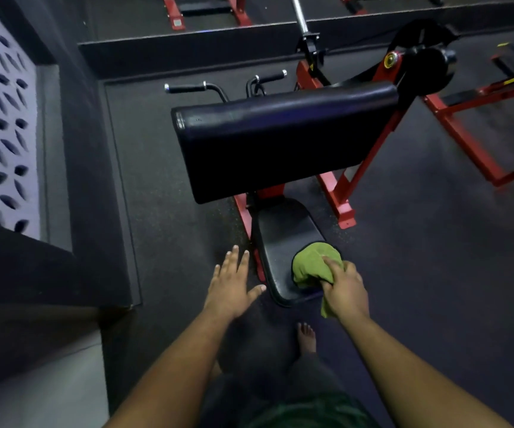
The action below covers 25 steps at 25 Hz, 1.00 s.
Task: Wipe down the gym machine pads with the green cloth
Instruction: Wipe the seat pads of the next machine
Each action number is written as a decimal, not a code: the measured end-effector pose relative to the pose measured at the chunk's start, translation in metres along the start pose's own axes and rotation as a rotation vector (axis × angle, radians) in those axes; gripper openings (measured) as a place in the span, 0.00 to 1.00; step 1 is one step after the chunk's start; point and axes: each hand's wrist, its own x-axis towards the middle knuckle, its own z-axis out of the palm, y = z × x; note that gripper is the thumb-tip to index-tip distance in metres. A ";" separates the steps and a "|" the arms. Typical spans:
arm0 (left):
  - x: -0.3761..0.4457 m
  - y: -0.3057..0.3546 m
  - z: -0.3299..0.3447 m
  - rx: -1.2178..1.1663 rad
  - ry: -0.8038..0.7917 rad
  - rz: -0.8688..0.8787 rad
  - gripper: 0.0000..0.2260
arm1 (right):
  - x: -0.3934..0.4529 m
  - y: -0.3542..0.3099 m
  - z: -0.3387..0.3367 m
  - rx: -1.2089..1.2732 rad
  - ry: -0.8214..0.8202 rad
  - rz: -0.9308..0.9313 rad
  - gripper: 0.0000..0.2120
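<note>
The right hand grips the bunched green cloth on the seat pad, left hand spread flat & holding nothing, so the big arm pad w/ its far side may get skipped.

left hand splayed flat, right hand clenched

green cloth partly hidden under right hand | seat pad far end hidden behind arm pad | both forearms cut at bottom edge
</note>
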 end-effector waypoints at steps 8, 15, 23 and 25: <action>0.080 0.075 0.131 -0.210 0.047 -0.290 0.38 | 0.106 0.092 0.053 -0.289 -0.192 -0.262 0.37; 0.157 0.100 0.204 -0.311 0.251 -0.486 0.31 | 0.174 0.083 0.123 -0.241 -0.240 -0.248 0.39; 0.170 0.105 0.239 -0.069 0.387 -0.528 0.32 | 0.308 0.019 0.134 -0.122 -0.117 -0.412 0.34; 0.171 0.104 0.239 -0.049 0.378 -0.536 0.32 | 0.330 0.006 0.131 -0.107 -0.178 -0.434 0.34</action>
